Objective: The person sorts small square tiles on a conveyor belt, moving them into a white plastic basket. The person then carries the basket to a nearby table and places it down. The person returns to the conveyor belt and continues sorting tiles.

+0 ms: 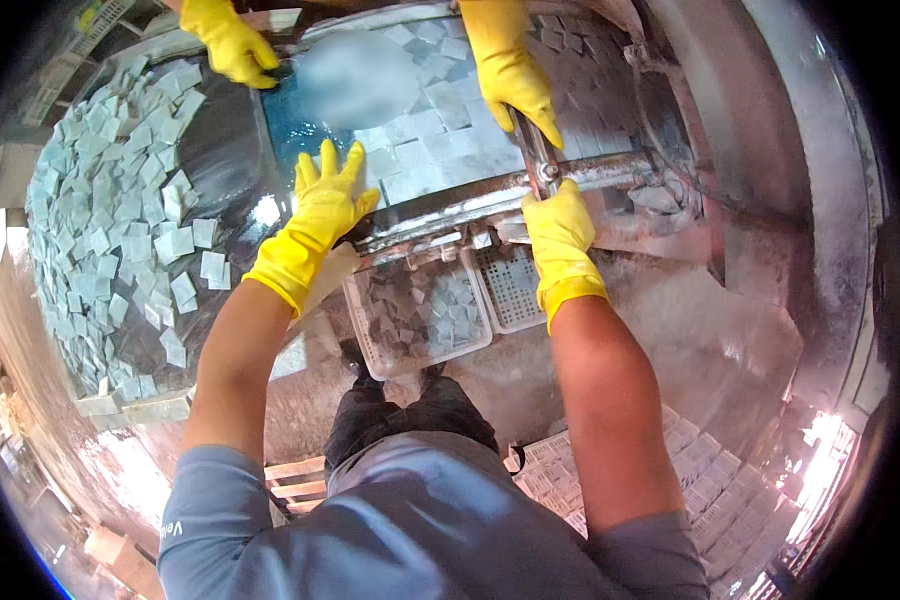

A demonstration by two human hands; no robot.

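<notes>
- tiles (120, 200): small pale squares heaped on a dark wet sheet at far left; they look hard and chippy, slick with water
- left hand (325, 205): yellow glove, fingers spread flat and open on the wet blue sheet (290, 135) by the near rim of the tray (440, 140), gripping nothing
- crate (420, 310): white, slotted, under the tray's edge between the forearms, holding loose tiles
- bar (490, 190): grey metal rail along the tray's near edge; looks stiff, heavy and slippery, best held at the clamp (542, 170)
- right hand (558, 230): fingers closed around the bar just below the clamp
- a co-worker's two gloved hands (232, 45) reach in from the top, one gripping the clamp's handle
- hard to tell: a blurred patch hides part of the tray; the rim is dark, bottom right is glare
</notes>
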